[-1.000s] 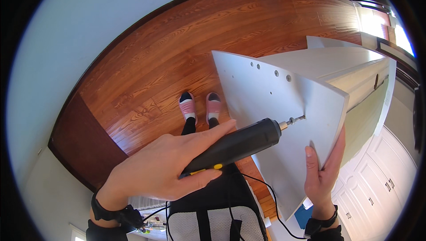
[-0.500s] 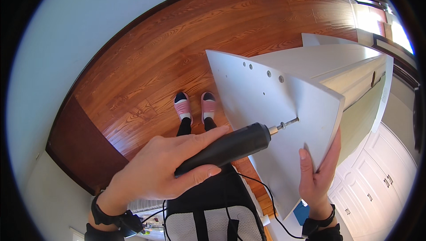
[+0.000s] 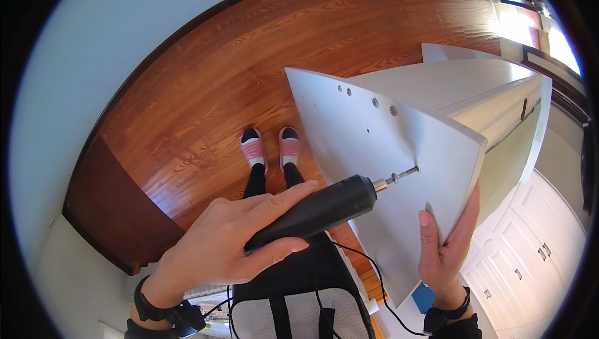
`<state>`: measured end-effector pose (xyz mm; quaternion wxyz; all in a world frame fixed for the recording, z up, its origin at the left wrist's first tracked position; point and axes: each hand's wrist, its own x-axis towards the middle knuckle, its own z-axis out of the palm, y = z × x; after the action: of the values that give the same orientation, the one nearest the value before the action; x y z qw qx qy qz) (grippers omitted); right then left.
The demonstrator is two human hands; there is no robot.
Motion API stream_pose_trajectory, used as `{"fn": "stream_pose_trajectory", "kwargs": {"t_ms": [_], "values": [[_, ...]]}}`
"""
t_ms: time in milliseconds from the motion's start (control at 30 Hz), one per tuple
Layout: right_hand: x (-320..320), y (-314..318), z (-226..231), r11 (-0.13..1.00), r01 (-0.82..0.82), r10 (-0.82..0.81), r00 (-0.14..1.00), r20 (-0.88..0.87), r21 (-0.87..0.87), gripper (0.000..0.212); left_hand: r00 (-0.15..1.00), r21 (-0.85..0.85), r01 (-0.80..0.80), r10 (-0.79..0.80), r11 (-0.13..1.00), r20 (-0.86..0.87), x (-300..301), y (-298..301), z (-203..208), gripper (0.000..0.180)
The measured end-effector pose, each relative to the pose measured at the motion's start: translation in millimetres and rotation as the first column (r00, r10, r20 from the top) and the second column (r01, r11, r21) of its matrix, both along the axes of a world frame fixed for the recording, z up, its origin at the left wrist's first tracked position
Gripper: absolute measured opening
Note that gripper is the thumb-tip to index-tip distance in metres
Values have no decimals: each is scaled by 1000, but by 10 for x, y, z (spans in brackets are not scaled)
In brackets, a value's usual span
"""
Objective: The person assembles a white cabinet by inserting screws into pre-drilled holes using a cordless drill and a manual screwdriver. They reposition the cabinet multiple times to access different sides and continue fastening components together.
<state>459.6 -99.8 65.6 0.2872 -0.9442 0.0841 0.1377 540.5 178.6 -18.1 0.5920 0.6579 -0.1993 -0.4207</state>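
My left hand (image 3: 209, 239) is closed round a black electric screwdriver (image 3: 315, 211), index finger laid along its top. From its metal bit a long screw (image 3: 407, 172) reaches to a hole in a white furniture panel (image 3: 349, 145), the tip at the hole and most of the thread outside. My right hand (image 3: 444, 264) grips the panel's right edge, thumb on the face and the other fingers hidden behind it. Along the panel's upper part run several round metal fittings (image 3: 375, 102) and a small dark hole (image 3: 368, 130).
Behind the panel extends the rest of the white furniture piece (image 3: 455, 80). Wooden floor (image 3: 249, 58) lies beyond my pink slippers (image 3: 253, 149). White cabinets (image 3: 518, 258) stand at right. A black cable (image 3: 380, 276) hangs near my body.
The screwdriver and screw head have shifted slightly left, while the screw tip stays at the hole. My right hand keeps its grip on the panel. The view has shifted a little.
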Motion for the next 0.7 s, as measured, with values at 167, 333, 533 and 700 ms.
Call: {"fn": "stream_pose_trajectory", "kwargs": {"t_ms": [167, 333, 533, 700], "values": [[-3, -4, -9, 1000, -15, 15, 1000, 7, -6, 64, 998, 52, 24, -27, 998, 59, 16, -1, 17, 62], [2, -9, -4, 999, -39, 39, 999, 9, -5, 64, 994, 96, 65, -57, 993, -90, 23, 19, 57, 63], [0, 5, -6, 1000, -24, 24, 1000, 15, -17, 63, 998, 18, 2, -3, 1000, 58, -25, -4, 4, 64], [-5, 6, -7, 1000, -1, 1, 1000, -6, 4, 63, 998, 49, 42, -44, 998, 35, 40, 18, 19, 65]]}}
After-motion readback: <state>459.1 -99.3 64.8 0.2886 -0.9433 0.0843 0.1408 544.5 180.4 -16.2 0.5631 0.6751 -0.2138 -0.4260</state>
